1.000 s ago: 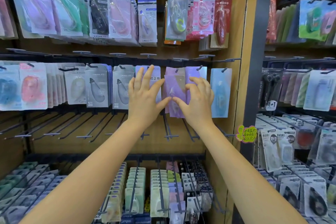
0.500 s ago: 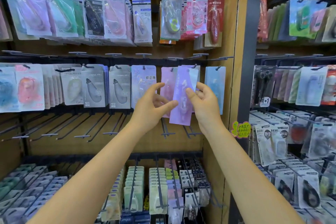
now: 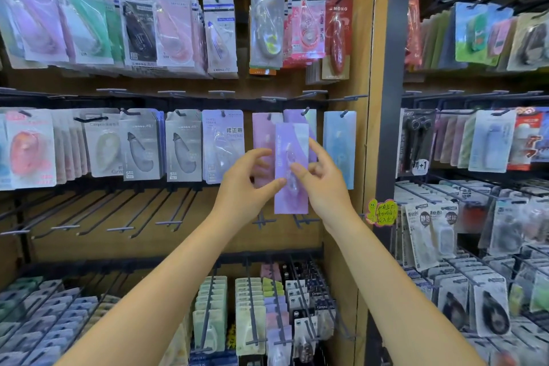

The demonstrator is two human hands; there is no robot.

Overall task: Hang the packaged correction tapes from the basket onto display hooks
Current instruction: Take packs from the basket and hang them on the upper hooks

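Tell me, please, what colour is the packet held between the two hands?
The packet is light purple with a clear blister down its middle, seen in the head view.

A wooden display wall (image 3: 344,235) carries dark rails of metal display hooks (image 3: 175,221). Packaged correction tapes hang in rows from the upper hooks: a pink pack (image 3: 263,140), a blue pack (image 3: 340,142), and grey packs (image 3: 182,145) to the left. Several hooks of the row below stand bare. A neighbouring rack (image 3: 389,98) at the right holds more packs.
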